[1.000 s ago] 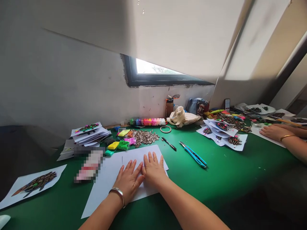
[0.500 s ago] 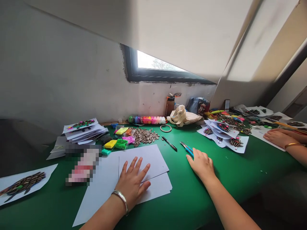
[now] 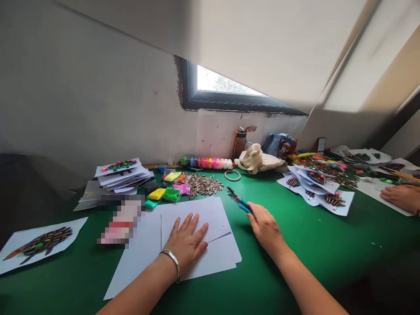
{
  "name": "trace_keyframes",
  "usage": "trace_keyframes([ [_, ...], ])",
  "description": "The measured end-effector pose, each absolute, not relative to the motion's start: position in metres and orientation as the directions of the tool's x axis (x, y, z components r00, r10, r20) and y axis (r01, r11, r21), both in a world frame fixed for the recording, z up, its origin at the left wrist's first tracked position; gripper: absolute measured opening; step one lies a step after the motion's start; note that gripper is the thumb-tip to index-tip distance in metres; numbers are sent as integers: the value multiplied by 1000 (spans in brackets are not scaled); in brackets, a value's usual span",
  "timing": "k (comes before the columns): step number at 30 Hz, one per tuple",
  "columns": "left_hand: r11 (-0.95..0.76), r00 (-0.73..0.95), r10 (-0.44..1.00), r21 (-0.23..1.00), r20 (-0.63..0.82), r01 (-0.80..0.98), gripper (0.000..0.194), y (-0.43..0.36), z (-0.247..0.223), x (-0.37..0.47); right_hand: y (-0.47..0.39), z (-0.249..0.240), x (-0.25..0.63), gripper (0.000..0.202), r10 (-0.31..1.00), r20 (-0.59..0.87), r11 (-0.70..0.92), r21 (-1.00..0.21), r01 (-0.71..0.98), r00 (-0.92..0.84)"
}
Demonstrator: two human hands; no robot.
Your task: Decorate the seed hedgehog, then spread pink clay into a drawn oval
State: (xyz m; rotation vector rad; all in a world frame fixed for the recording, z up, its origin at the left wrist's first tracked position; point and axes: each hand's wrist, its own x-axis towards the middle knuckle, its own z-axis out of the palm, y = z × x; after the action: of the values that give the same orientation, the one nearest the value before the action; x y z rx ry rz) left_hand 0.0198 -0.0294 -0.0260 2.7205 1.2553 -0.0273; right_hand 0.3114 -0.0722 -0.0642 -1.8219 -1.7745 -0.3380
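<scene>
My left hand (image 3: 187,241), a silver bangle at its wrist, lies flat with fingers spread on a smaller white sheet (image 3: 213,214). Larger white paper (image 3: 131,262) lies beneath that sheet. In my right hand (image 3: 266,227) is a blue utility knife (image 3: 245,207), gripped between thumb and fingers, its blade pointing away and to the left. A black pen (image 3: 232,192) lies right alongside the knife, partly overlapped by it. The knife is just right of the paper's upper corner.
Sunflower seeds (image 3: 205,185), bagged coloured clay (image 3: 171,194) and a tape roll (image 3: 232,175) lie ahead. Stacked seed pictures stand left (image 3: 126,177) and right (image 3: 311,181). A bottle (image 3: 239,144) stands by the wall. Another person's hand (image 3: 402,197) rests at far right.
My right hand has lifted the knife and moved it left, over beside the pen. My left hand stays flat on the paper. The view has shifted slightly left.
</scene>
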Motion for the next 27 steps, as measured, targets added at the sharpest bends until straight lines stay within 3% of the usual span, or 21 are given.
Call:
trace_keyframes([
  [4, -655, 669, 740, 157, -66, 739, 47, -25, -37, 17, -76, -63, 291, 34, 881, 473, 110, -184, 977, -10],
  [18, -651, 662, 747, 137, -61, 747, 46, -24, -39, 12, -93, -44, 292, 31, 947, 322, 95, -238, 967, -14],
  [27, -647, 657, 749, 119, -88, 753, 47, -24, -34, 13, -97, -44, 284, 34, 942, 332, 168, -325, 931, -54],
])
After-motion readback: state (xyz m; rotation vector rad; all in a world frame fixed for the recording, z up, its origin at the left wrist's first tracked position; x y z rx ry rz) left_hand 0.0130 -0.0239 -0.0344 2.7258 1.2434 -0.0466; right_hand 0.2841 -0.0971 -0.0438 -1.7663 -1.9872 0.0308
